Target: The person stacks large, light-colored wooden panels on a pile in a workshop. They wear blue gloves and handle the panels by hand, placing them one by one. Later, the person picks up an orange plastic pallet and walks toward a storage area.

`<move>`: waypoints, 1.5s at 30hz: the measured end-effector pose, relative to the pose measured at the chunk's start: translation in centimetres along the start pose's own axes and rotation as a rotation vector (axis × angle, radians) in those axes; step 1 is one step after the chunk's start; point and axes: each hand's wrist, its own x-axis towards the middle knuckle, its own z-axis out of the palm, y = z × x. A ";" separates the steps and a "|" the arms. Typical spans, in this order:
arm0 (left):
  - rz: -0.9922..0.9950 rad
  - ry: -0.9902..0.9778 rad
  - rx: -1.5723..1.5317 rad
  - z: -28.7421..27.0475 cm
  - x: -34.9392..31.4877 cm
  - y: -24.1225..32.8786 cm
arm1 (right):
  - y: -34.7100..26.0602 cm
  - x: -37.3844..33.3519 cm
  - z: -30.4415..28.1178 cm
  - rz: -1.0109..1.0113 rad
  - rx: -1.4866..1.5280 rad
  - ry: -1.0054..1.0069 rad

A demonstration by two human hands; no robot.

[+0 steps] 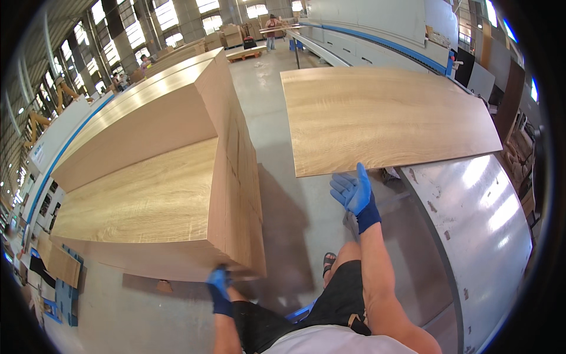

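1. Locate the panel (386,118). We find it on the right, wood-grain face up, apart from the stack. Its right part lies over the far end of the metal table (471,236); its left part reaches out over the floor (268,100). We cannot see what, if anything, supports it there.

2. Check the right hand (354,193). It is gloved in blue and spread wide, palm in view, thumb well apart from the fingers. The thumb tip meets the panel's near edge in our view; we cannot tell whether it bears any weight. No grip closes around the edge.

3. Check the left hand (218,284). It is also gloved in blue and sits at the lower near corner of the stack (132,203). Motion blur covers the fingers, so we cannot tell whether they are wide or narrow, or whether they touch the stack.

4. Inspect the stack. It stands on the left in two levels: a lower near level and a higher one behind. Both show wood-grain tops and plain brown sides.

5. Assess progress. We judge one panel to be separated and laid over the table; the bulk of the material is still stacked. We cannot establish a final count. The machine (377,41) stands beyond the panel.
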 end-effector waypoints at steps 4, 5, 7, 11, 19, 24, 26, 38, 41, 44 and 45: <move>0.056 -0.397 0.218 6.5 -6.2 -0.7 | -1.2 2.6 -0.3 -0.091 0.090 -0.055; 0.008 -0.440 0.164 8.4 -7.3 0.3 | -1.9 3.2 -0.1 -0.166 0.123 -0.029; -0.051 -0.523 0.068 11.0 -8.6 2.0 | -3.1 4.0 -1.2 -0.315 0.191 0.047; -0.038 -0.590 -0.090 13.6 -8.1 7.0 | 0.9 -2.3 -5.4 -0.402 0.147 -0.187; -0.049 -0.870 -0.106 16.1 -13.9 9.4 | 6.6 -20.5 -0.9 -0.385 0.023 0.185; 0.019 -0.918 -0.126 15.5 -16.2 12.9 | 6.5 -22.0 -0.6 -0.390 -0.026 0.119; -0.046 -0.910 -0.203 15.4 -16.0 14.3 | 5.3 -22.9 1.3 -0.425 -0.021 0.046; 1.204 -0.344 0.188 -1.9 -7.0 24.1 | -7.2 -23.8 -8.7 -1.142 -0.376 0.398; 0.983 0.013 0.025 -12.5 -1.3 24.1 | -11.1 -25.1 -14.4 -1.089 -0.413 0.237; 0.726 -0.084 -0.229 -29.1 4.9 23.4 | -6.6 -23.4 -9.5 -0.887 0.060 0.203; 0.489 -0.167 -0.470 -30.7 5.3 23.9 | -5.1 -23.2 -9.0 -0.951 0.009 0.162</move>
